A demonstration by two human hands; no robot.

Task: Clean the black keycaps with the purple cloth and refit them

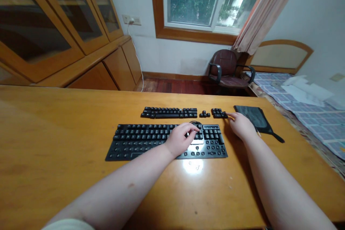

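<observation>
A black computer keyboard (151, 137) lies on the wooden desk; its upper rows carry keycaps, while the lower rows and much of the number pad show bare switches. My left hand (181, 138) rests over its right part, thumb and fingers drawn together at the top keys; anything between the fingertips is too small to make out. Behind the keyboard, loose black keycaps (169, 112) lie in rows, with a small arrow-key group (204, 114) beside them. At the number-pad keycaps (217, 113), my right hand (241, 125) has its fingertips closed on a keycap at the right edge.
A black pouch (252, 116) with a strap lies right of my right hand. The desk (67, 143) has its far edge just beyond the keycaps. Past it stand an armchair (225, 64), a bed (291, 93) and a glass-door cabinet (81, 50).
</observation>
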